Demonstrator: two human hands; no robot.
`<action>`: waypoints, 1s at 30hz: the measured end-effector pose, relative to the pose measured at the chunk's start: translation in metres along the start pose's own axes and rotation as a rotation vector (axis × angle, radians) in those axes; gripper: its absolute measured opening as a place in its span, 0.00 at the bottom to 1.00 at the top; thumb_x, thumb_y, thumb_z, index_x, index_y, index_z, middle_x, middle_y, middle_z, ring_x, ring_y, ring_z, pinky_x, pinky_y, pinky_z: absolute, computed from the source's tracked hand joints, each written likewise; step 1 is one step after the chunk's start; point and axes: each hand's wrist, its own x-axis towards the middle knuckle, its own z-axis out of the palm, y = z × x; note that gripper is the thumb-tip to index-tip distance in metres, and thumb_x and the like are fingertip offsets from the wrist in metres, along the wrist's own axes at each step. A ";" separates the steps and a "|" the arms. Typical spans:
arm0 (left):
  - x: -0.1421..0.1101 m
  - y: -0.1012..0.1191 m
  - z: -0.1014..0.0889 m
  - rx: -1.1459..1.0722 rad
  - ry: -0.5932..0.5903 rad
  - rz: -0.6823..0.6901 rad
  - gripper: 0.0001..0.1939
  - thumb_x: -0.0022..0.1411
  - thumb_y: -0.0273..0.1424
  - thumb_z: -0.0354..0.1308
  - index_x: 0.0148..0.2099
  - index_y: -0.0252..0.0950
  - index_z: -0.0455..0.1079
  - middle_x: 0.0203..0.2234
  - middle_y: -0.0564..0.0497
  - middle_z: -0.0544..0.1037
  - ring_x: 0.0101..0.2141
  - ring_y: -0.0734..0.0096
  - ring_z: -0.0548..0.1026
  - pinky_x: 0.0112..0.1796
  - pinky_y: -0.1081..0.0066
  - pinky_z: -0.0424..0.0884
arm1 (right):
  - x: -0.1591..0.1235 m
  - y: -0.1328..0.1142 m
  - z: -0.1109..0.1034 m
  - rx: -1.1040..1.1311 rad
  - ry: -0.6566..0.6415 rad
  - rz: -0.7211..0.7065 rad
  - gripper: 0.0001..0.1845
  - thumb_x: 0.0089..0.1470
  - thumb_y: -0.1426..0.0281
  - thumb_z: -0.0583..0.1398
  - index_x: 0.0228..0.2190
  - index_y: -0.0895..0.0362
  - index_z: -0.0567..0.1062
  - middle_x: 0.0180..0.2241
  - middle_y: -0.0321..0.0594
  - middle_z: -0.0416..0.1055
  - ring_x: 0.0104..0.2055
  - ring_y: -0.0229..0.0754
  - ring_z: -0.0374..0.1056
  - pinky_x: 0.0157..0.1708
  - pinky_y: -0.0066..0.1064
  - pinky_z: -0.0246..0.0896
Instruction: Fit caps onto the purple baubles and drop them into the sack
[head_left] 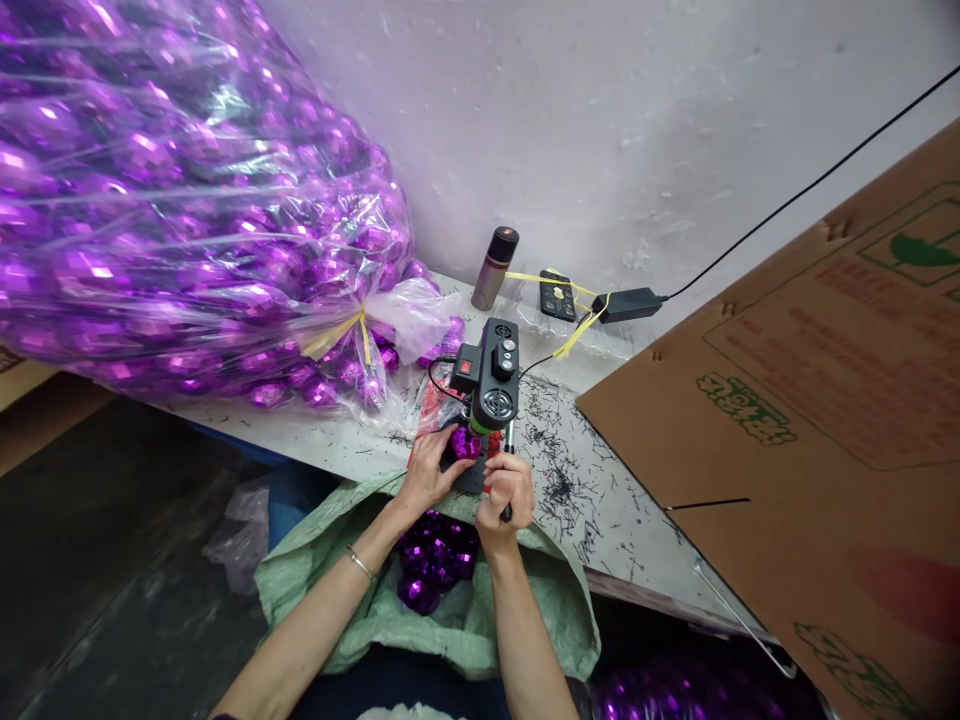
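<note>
A shiny purple ball [466, 443] sits in the middle of the frame, under the head of a small black machine [496, 378]. It lies between the thumb and fingers of the left hand [429, 474], the thumb along its lower side and the fingers at its left; they look closed on it. The right hand [507, 492] is just beside it on the right, its fingers curled together around a lever [507, 513] whose dark end shows below them.

The ball's top is covered by the machine, and whatever touches it there cannot be made out. The lever is mostly hidden by the right hand, and the left fingertips are hard to separate from the dark parts around them.

Below the hands, more purple balls [435, 556] lie in an open green sack [555, 590], partly behind the left forearm. A clear bag [195, 220] of purple balls fills the upper left and is cut off by the frame, as is the cardboard box [795, 400] at the right. Small black slivers are scattered on the table [626, 500], too fine to identify.
</note>
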 end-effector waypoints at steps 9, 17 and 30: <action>0.000 -0.003 0.003 0.013 0.020 0.018 0.28 0.68 0.45 0.60 0.64 0.36 0.67 0.53 0.38 0.79 0.52 0.51 0.78 0.54 0.51 0.72 | -0.004 0.008 0.006 0.008 0.055 -0.054 0.14 0.67 0.73 0.48 0.29 0.54 0.67 0.30 0.37 0.69 0.31 0.39 0.68 0.35 0.36 0.66; 0.001 -0.005 0.006 0.056 0.047 0.065 0.29 0.68 0.46 0.59 0.63 0.33 0.67 0.51 0.37 0.80 0.51 0.52 0.78 0.52 0.52 0.73 | -0.010 0.013 0.006 -0.048 0.006 -0.114 0.14 0.65 0.75 0.48 0.29 0.53 0.67 0.30 0.36 0.69 0.32 0.38 0.69 0.35 0.33 0.67; 0.005 -0.006 0.009 -0.017 0.052 -0.026 0.30 0.63 0.46 0.65 0.61 0.35 0.69 0.51 0.39 0.81 0.52 0.51 0.79 0.53 0.52 0.74 | 0.065 -0.037 -0.009 -0.013 -0.008 0.216 0.20 0.67 0.70 0.52 0.22 0.54 0.65 0.23 0.33 0.66 0.29 0.36 0.67 0.31 0.31 0.60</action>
